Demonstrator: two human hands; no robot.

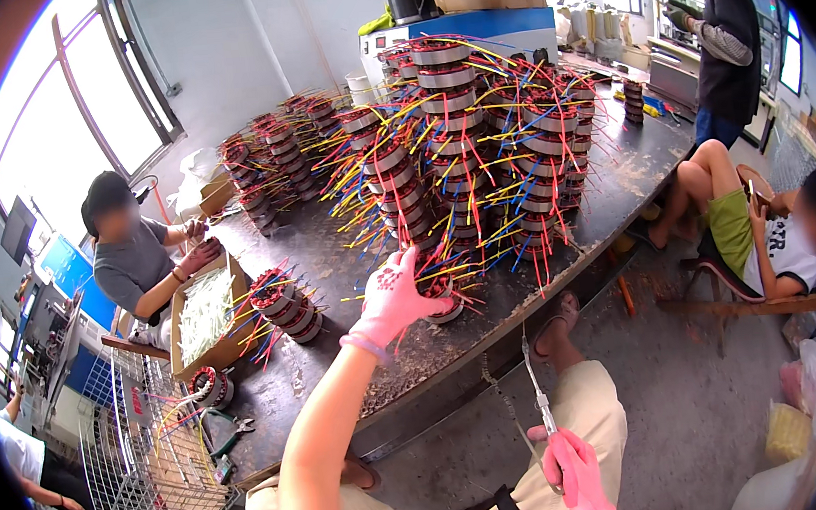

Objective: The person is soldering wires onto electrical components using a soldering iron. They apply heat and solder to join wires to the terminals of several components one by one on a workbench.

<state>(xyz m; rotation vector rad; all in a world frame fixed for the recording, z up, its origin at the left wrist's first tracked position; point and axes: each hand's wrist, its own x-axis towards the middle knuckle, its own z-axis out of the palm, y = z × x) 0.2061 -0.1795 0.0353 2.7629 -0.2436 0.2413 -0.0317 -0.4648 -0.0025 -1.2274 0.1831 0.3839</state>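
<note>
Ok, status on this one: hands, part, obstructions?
Left hand gripping round wound stator with coloured wires at table edge. Right hand holding thin metal tool over lap. Tall stator stacks crowd close behind.

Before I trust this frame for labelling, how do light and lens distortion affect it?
Head view: the windows at left are blown out white; table edge bows from fisheye; corners are black vignette; the left hand on a wound stator is sharp; the right hand with its thin tool is slightly soft.

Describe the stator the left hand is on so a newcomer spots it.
On the dark table, find the tall stacks of wired stators. At their near foot one stator lies alone. Unlike the stacked ones, it has the pink-gloved left hand on it.
</note>
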